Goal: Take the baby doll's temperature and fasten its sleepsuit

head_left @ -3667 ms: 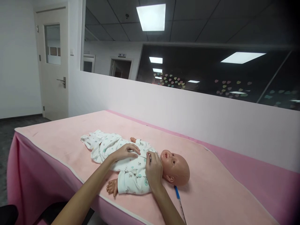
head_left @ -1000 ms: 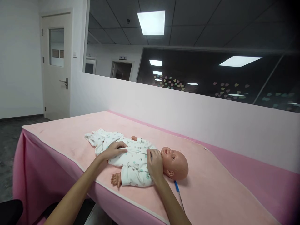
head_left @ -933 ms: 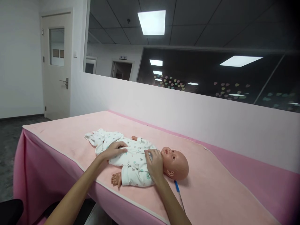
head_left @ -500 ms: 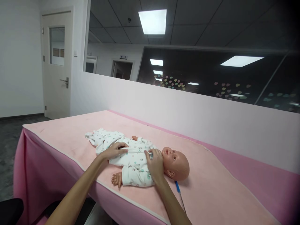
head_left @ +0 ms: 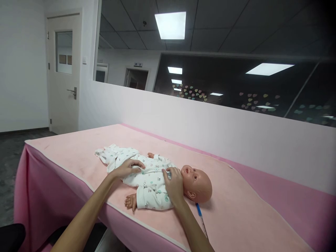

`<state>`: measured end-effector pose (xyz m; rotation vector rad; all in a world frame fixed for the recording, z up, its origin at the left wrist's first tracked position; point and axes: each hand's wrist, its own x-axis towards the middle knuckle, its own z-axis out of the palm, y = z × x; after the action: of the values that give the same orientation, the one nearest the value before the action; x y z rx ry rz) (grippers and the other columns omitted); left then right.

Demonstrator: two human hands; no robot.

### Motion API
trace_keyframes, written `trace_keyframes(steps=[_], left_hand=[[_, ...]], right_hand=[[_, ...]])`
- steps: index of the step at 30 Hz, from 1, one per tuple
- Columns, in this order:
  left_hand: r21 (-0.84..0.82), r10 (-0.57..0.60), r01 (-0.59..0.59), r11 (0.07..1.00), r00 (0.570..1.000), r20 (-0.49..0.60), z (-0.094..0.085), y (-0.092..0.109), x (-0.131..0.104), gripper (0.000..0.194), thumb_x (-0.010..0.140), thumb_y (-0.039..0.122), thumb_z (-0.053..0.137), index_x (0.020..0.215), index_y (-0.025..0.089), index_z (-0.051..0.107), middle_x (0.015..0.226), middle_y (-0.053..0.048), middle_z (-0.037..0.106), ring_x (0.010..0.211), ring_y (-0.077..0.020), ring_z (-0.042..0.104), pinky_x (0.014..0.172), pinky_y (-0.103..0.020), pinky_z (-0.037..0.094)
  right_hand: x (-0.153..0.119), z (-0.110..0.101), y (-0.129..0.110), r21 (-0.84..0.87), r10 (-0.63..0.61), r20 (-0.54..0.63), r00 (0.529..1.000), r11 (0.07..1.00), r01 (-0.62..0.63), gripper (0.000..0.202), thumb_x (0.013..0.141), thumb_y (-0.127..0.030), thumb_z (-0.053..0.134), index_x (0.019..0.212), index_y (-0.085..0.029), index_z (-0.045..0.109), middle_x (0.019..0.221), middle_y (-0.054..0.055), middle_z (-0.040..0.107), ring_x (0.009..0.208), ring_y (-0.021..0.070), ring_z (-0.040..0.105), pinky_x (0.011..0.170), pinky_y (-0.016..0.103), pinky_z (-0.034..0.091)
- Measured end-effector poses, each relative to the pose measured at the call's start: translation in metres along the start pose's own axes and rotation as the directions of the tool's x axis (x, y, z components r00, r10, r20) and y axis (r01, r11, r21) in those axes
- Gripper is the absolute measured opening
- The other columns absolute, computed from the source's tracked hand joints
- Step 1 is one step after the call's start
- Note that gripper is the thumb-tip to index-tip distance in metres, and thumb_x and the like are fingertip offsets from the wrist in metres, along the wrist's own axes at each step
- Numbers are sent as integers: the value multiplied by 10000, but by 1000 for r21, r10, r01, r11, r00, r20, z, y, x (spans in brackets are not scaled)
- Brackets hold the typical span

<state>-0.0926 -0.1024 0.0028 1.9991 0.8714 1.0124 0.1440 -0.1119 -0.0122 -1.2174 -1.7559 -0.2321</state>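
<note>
The garment point(head_left: 151, 179) appears soft and light, best pinched at its front edge; left hand point(head_left: 127, 168) half open, right hand point(head_left: 174, 183) curled, both touching it, grip unconfirmed.

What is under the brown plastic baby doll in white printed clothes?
Pale pink cloth shows around the doll. A thin blue-ended stick reaches the edge of its head; the doll hides whether this continues beneath, and anything else there.
</note>
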Motion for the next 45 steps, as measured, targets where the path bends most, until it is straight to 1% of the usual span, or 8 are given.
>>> trace_keyframes(steps=[5, 9, 17, 26, 30, 34, 39, 45], left_hand=[[50, 48, -49, 998, 999, 13, 5, 2, 2, 194, 727, 286, 581, 885, 198, 654, 953, -37, 646, 926, -211, 564, 813, -291, 428], [89, 66, -64, 994, 998, -12, 8, 1, 1, 168, 763, 310, 533, 829, 197, 639, 894, -26, 632, 870, -197, 562, 774, -278, 427], [110, 74, -71, 991, 997, -22, 9, -1, 1, 223, 843, 356, 405, 836, 189, 553, 813, -7, 545, 758, -158, 494, 660, -241, 396], [92, 61, -59, 994, 998, -25, 9, -2, 3, 235, 834, 376, 407, 795, 183, 536, 760, -2, 523, 709, -152, 476, 624, -235, 383], [61, 85, -81, 995, 993, -77, 11, -2, 3, 215, 832, 357, 428, 802, 181, 548, 788, -4, 556, 734, -155, 506, 650, -241, 394], [94, 76, -64, 993, 989, -125, 12, -4, 2, 211, 825, 353, 450, 829, 184, 576, 813, -15, 591, 769, -168, 537, 669, -252, 408], [112, 89, -64, 992, 967, -240, 12, -8, 2, 218, 798, 360, 506, 915, 194, 583, 882, -30, 606, 798, -174, 557, 700, -276, 438], [284, 186, -115, 952, 954, -235, 15, -9, 0, 149, 722, 356, 621, 800, 238, 669, 1054, -29, 571, 977, -222, 527, 876, -351, 393]], right_hand=[[-1, 0, 1, -8, -3, 14, 1000, 1000, 4, 180, 838, -325, 451, 710, -200, 477, 747, 29, 547, 743, 180, 467, 706, 317, 361], [0, -1, 1, -11, 0, 23, 1000, 1000, 1, 171, 841, -319, 450, 727, -197, 488, 756, 32, 548, 750, 181, 466, 710, 317, 360], [-3, -3, -2, -20, 26, 27, 999, 999, -25, 175, 848, -300, 434, 726, -193, 499, 761, 32, 545, 758, 177, 464, 713, 311, 358], [-4, -3, -2, -14, 30, 29, 999, 999, -30, 177, 848, -305, 436, 731, -191, 505, 766, 32, 549, 763, 178, 462, 715, 313, 351], [-3, -3, -3, -19, 15, 25, 1000, 1000, -14, 181, 848, -306, 433, 729, -191, 507, 752, 28, 551, 752, 176, 464, 707, 310, 352], [-3, -3, -3, -15, 1, 12, 1000, 1000, -1, 180, 843, -310, 439, 729, -190, 512, 748, 29, 555, 747, 176, 467, 701, 308, 356], [-2, -2, -2, -6, 6, 8, 1000, 1000, -6, 185, 841, -316, 437, 731, -190, 515, 757, 33, 564, 746, 176, 474, 703, 309, 365], [-2, -3, -1, -16, -8, -1, 1000, 1000, 8, 193, 840, -318, 433, 717, -191, 510, 750, 34, 568, 751, 179, 484, 711, 316, 374]])
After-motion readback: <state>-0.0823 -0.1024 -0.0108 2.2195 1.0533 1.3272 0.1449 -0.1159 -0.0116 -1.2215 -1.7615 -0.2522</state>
